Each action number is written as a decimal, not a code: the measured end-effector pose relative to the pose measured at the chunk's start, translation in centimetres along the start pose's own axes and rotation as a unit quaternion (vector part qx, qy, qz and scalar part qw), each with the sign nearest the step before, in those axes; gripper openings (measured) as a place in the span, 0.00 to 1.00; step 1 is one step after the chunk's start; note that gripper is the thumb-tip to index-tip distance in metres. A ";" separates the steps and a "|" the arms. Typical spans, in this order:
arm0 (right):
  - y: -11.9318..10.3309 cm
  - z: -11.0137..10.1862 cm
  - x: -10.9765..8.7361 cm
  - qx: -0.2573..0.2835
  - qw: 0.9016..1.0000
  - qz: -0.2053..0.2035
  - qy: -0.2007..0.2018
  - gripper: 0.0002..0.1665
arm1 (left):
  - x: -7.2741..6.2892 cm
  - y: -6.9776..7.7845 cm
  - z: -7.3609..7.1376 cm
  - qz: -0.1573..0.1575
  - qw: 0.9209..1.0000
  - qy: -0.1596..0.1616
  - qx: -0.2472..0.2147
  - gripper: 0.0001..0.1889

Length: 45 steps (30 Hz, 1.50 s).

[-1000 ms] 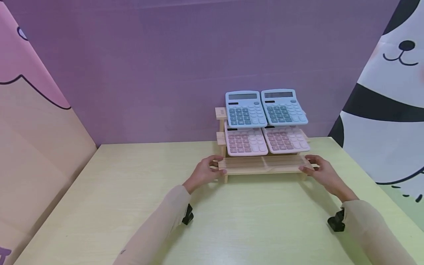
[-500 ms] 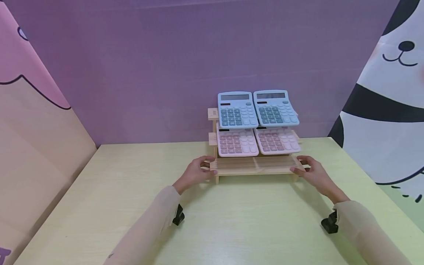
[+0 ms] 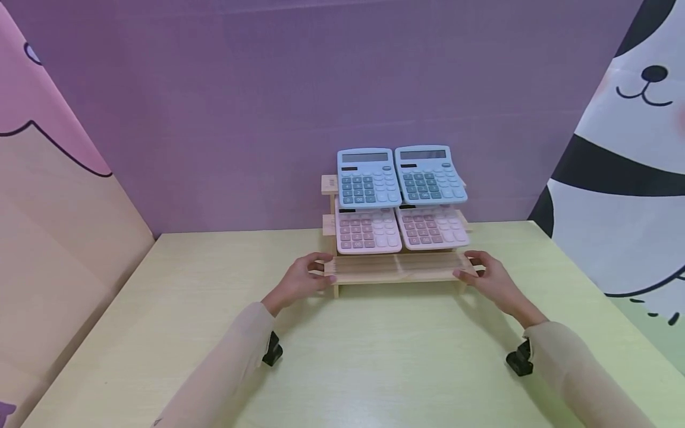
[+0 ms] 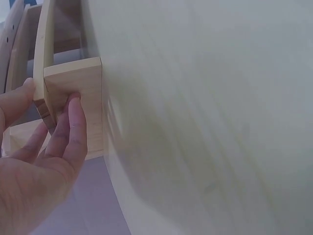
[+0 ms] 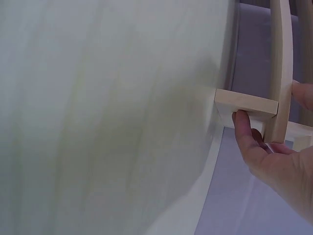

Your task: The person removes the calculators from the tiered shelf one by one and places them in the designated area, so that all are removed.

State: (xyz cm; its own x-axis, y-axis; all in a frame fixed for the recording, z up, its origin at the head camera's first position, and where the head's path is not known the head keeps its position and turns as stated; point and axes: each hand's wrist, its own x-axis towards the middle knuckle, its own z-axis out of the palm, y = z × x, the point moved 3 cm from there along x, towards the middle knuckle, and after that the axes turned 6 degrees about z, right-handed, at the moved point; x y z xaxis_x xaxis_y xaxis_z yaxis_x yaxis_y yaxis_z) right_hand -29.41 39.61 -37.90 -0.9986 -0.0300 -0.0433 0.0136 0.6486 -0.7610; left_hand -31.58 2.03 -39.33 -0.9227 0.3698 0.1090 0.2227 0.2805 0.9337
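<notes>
A three-tier wooden display rack (image 3: 398, 267) stands near the back of the table. Two blue calculators, a left one (image 3: 369, 178) and a right one (image 3: 430, 175), lean on its top tier. Below them, the middle tier bears a left pink calculator (image 3: 368, 232) and a right pink calculator (image 3: 433, 227). The bottom shelf is bare. My left hand (image 3: 302, 279) grips that shelf's left end, thumb on the top and fingers underneath, against the leg (image 4: 90, 107). At the other end my right hand (image 3: 492, 282) holds the shelf likewise, a fingertip against the leg (image 5: 244, 103).
The pale wooden table (image 3: 364, 356) extends in front and to the left of the rack. A purple backdrop (image 3: 241, 119) rises behind the table's back edge. Cartoon-printed panels stand at the left (image 3: 59, 238) and at the right (image 3: 631, 166).
The rack, carrying all its calculators, has shifted left along the table. Both hands have moved left with it, keeping their grip on the bottom shelf's ends.
</notes>
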 end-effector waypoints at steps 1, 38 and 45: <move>0.0 0.0 0.0 0.002 1.000 0.000 -0.002 0.41 | 0.0 0.0 0.0 -0.002 1.000 0.001 0.000 0.27; 0.7 -0.8 0.1 0.059 0.998 -0.021 -0.019 0.40 | -0.3 0.5 -0.1 -0.034 0.999 -0.016 0.015 0.31; 0.9 -1.1 -0.1 0.062 0.998 -0.016 -0.028 0.41 | -0.2 0.8 0.1 -0.031 0.999 -0.024 0.014 0.30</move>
State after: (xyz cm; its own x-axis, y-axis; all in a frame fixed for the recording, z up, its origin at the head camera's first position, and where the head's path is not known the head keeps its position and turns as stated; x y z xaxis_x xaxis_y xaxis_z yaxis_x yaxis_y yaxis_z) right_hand -29.39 41.04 -37.87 -0.9942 -0.0943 -0.0513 -0.0088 0.5477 -0.8367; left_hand -31.23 2.27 -38.65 -0.9193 0.3921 0.0345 0.1752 0.3292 0.9278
